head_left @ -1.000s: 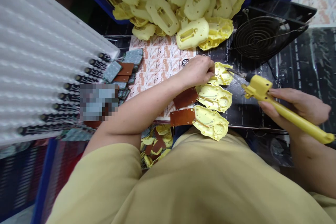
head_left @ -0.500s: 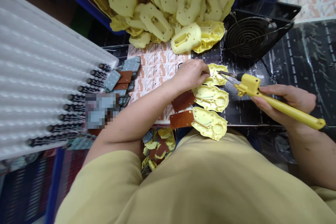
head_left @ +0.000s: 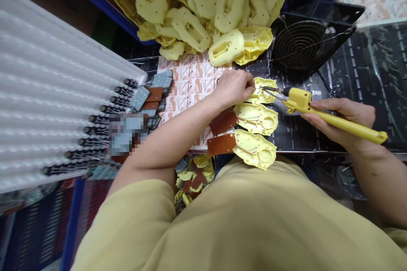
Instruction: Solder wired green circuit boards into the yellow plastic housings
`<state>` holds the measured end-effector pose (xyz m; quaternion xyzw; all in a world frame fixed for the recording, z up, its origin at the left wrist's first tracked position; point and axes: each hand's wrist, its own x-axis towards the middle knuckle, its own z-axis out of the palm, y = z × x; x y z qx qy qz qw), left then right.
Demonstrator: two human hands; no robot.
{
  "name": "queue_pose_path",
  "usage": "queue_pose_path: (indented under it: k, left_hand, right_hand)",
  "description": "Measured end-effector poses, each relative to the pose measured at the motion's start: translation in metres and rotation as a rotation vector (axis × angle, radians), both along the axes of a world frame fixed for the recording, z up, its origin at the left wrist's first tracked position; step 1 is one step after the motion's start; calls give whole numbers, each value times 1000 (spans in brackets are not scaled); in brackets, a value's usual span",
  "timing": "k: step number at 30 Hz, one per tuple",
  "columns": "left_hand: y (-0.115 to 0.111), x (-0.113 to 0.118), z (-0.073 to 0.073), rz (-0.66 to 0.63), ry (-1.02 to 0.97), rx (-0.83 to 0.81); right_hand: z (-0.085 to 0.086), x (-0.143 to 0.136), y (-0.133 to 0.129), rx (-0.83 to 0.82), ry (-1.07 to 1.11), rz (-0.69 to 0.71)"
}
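R hand [head_left: 358, 114] grips soldering iron [head_left: 337, 121], can't tell if L hand [head_left: 233, 87] pinches anything; tip slip cld melt yellow shell [head_left: 264, 97] imo.

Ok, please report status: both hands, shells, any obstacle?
Right hand gripping yellow tool, tip over far shell. Left hand at same shell, grip unclear. Two nearer shells alongside. Black fan beyond, clear of tool.

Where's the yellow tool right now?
In the head view, the yellow tool is right of centre, in the right hand, pointing at the shell by the left hand.
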<state>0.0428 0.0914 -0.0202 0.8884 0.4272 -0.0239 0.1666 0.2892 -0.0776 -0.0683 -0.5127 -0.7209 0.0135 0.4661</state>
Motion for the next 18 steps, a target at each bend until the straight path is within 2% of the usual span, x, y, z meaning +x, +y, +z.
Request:
queue_pose_path:
  k: [4, 11, 18]
  left_hand:
    - [2, 1, 0, -2, -2, -1]
    - [8, 2, -3, 2, -6, -32]
    - [11, 2, -4, -12, -7, -31]
  right_hand:
    - [2, 5, 9, 58, -10, 99]
    - [9, 19, 22, -8, -23, 219]
    - [19, 20, 21, -44, 37, 173]
